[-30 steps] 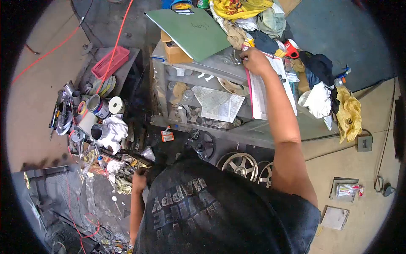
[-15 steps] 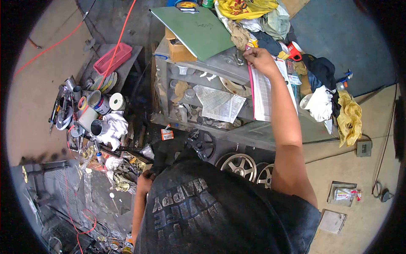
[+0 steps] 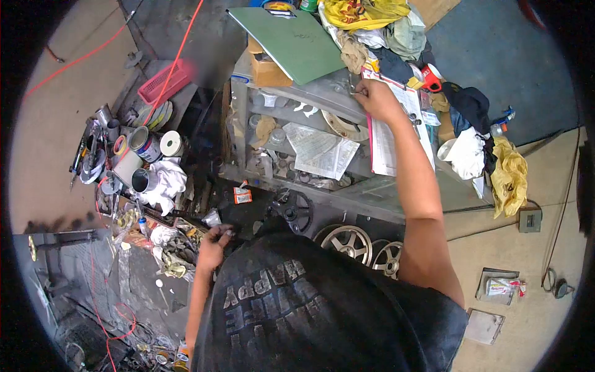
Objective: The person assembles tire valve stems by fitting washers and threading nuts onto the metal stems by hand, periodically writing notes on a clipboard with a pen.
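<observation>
My right hand (image 3: 375, 100) reaches over the shelf top with its thumb and fingers pinched together. It is at the pink-edged left side of a clipboard (image 3: 385, 146) with printed sheets; whatever is between the fingertips is too small to make out. A green folder (image 3: 291, 46) lies on a cardboard box up and left of that hand. Low on the left, my left hand (image 3: 212, 248) is beside my dark shirt, its fingers bent and a little apart, with nothing visible in them. A small clear plastic wrapper (image 3: 212, 218) lies just beyond it.
Paint cans (image 3: 144, 146) and white cloth (image 3: 167, 186) crowd the left bench. A pink basket (image 3: 164, 82) stands behind. Wheel rims (image 3: 348, 243) are under the shelf unit (image 3: 297, 180). Bags and clothes (image 3: 365, 15) pile at the back; a red hose (image 3: 168, 77) hangs at left.
My left hand has lifted up and slightly right, its fingers now visible. My right hand has shifted slightly down and left along the clipboard's edge.
</observation>
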The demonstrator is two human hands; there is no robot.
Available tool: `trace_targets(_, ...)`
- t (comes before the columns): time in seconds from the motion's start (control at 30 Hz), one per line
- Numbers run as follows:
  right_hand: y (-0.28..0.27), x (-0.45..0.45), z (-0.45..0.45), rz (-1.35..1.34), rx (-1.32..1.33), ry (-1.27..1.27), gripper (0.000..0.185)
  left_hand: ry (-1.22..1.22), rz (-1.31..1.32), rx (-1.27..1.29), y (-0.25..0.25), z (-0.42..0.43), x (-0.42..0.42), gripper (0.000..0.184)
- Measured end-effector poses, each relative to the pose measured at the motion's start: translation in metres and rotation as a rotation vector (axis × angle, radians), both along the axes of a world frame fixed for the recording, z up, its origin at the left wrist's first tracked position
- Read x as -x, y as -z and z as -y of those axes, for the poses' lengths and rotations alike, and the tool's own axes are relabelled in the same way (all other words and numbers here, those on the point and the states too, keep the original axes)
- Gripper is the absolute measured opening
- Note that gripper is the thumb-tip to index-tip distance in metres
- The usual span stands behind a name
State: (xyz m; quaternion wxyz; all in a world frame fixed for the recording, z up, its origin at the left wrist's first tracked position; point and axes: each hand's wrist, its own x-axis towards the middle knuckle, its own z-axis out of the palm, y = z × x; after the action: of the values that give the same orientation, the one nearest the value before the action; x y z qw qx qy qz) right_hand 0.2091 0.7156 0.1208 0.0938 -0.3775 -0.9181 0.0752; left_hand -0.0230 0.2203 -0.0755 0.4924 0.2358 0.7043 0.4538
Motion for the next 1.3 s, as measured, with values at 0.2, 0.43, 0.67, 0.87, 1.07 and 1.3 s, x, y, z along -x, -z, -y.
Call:
trace_targets(0.2, -0.049, -0.009, 0.086, -0.279, 0.258, 0.000, 0.021, -0.028, -0.109, -0.263, -0.105, -0.042, -0.008, 0.020)
trace_targets(0.43, 0.010, 0.040, 0.233, -0.343, 1.213, -0.342, 0.014, 0.101, -0.715, -0.697, -0.175, -0.087, -0.030, 0.031)
trace_targets(0.67, 0.080, 0.063, 0.275, -0.919, 1.692, -0.124, 0.015, -0.021, -0.476, -0.440, -0.125, -0.076, -0.028, 0.020)
trace_targets(0.87, 0.085, 0.078, 0.283, -0.984, 1.790, -0.144, 0.020, -0.145, 0.063, -0.428, -0.106, -0.060, -0.023, 0.019)
trace_targets(1.07, 0.090, 0.093, 0.284, -0.868, 1.757, -0.175, 0.017, -0.208, 0.105, -0.425, -0.111, -0.051, -0.019, 0.020)
trace_targets(1.3, 0.096, 0.103, 0.286, -0.780, 1.624, -0.255, 0.019, -0.252, 0.122, -0.432, -0.107, -0.045, -0.016, 0.016)
